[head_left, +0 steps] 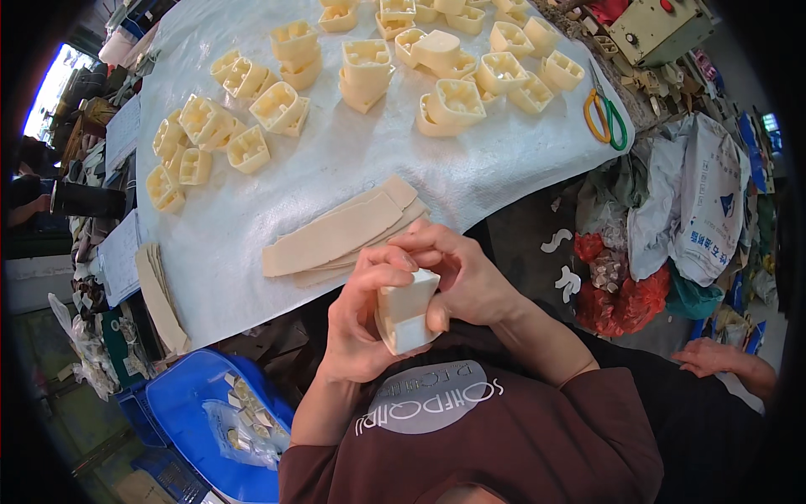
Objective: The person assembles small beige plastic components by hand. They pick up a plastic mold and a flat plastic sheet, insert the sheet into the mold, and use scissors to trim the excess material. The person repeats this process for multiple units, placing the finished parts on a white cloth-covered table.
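Close in front of my chest, both hands hold a small block-shaped shoe heel (409, 304), white and beige on its visible faces. My left hand (354, 317) wraps round its left side. The fingers of my right hand (463, 273) are bent over its top and right side, with the thumb against its edge. Just beyond my hands, on the white-covered table, lies a stack of long beige strips (336, 233). Farther back stand several cream hollow plastic heels (366, 55), some stacked, with ribbed cavities facing up.
Scissors (611, 119) with orange and green handles lie at the table's right edge. More strips (159, 298) hang at the left edge. A blue tub (189, 395) with pale pieces stands lower left. Sacks and red bags (625, 307) sit right, near another person's hand (720, 363).
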`<state>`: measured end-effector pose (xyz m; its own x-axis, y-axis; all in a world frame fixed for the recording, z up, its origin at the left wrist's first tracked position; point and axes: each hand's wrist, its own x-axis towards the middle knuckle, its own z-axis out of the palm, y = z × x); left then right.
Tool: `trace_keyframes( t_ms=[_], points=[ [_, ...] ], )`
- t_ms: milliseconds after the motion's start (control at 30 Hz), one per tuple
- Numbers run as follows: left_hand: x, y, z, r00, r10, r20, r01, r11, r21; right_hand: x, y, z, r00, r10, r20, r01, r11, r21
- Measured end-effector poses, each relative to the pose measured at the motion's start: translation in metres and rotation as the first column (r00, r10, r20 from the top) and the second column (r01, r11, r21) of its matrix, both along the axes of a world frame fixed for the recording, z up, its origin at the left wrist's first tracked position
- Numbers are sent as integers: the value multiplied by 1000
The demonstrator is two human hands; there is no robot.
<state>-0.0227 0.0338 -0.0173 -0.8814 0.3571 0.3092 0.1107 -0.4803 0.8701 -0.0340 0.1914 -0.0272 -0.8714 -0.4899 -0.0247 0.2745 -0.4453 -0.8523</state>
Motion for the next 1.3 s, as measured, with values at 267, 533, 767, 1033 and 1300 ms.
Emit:
trace_keyframes(
  t_ms=[267,533,767,1033,1300],
  points=[
    [-4,-8,-6,996,-68,62,72,995,-66,-1,4,7,998,59,-6,-59,983,-176],
    [-2,-16,10,916,-21,401,36,999,-31,-19,5,14,966,208,-153,-210,978,-1],
    [11,-6,-6,975,193,-106,-218,916,-336,1,-14,18,972,-34,-231,77,981,180],
    [8,7,-2,911,404,83,-377,898,-227,6,-29,9,977,-132,167,129,991,26],
    [8,9,5,863,272,425,-312,950,28,8,-29,8,968,-118,-221,170,957,234]
  ],
)
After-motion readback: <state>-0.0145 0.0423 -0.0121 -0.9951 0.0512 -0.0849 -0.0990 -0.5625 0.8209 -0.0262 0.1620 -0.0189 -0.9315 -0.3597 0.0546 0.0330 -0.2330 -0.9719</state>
